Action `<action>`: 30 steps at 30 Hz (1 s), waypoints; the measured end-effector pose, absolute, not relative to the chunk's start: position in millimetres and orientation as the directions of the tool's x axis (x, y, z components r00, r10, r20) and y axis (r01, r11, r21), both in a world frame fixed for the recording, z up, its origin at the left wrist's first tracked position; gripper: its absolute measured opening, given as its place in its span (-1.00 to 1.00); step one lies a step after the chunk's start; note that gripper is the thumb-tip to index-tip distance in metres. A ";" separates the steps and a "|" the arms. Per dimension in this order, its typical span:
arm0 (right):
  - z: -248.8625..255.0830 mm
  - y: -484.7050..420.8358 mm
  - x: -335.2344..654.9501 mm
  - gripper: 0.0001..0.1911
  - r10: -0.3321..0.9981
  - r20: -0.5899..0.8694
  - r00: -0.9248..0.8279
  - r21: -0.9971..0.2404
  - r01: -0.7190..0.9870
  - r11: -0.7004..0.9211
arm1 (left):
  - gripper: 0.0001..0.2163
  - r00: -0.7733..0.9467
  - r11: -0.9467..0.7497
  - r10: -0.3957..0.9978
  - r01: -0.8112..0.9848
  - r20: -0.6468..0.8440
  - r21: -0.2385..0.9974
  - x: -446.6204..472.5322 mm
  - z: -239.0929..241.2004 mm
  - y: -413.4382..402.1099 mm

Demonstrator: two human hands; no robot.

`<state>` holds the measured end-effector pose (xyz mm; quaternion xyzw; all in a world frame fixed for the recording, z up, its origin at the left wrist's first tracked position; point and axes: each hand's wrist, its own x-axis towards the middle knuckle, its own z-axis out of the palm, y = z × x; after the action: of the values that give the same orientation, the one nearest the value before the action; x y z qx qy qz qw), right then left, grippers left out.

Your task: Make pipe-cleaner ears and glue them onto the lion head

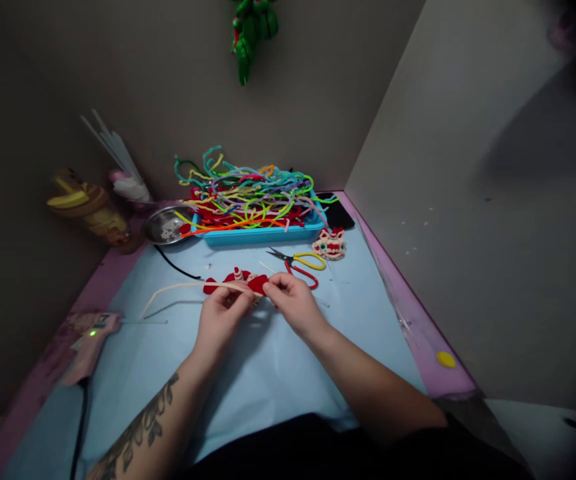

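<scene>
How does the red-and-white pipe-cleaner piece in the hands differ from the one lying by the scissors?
The red-and-white pipe-cleaner piece is held by the left hand and right hand; the small woven red-and-cream piece lies untouched on the blue mat. The held one is mostly red and elongated, the other mostly cream and compact. Both look fuzzy.

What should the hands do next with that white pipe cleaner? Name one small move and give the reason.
Probably wind the white pipe cleaner once more around the red piece: both hands pinch them together, and a long free tail trails left.
</scene>
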<state>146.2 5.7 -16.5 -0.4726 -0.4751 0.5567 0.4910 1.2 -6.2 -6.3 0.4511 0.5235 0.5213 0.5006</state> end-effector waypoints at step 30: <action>-24.3 -2.6 140.8 -0.84 0.996 0.083 -0.045 -0.997 -0.004 0.083 | -0.82 -0.129 0.090 0.984 -0.242 -0.124 0.966 1.2 -17.7 -6.2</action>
<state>140.8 -2.6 -24.3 -0.4668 -0.5310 0.4904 0.5096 1.2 -6.2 -17.7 0.3722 0.4981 0.5624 0.5451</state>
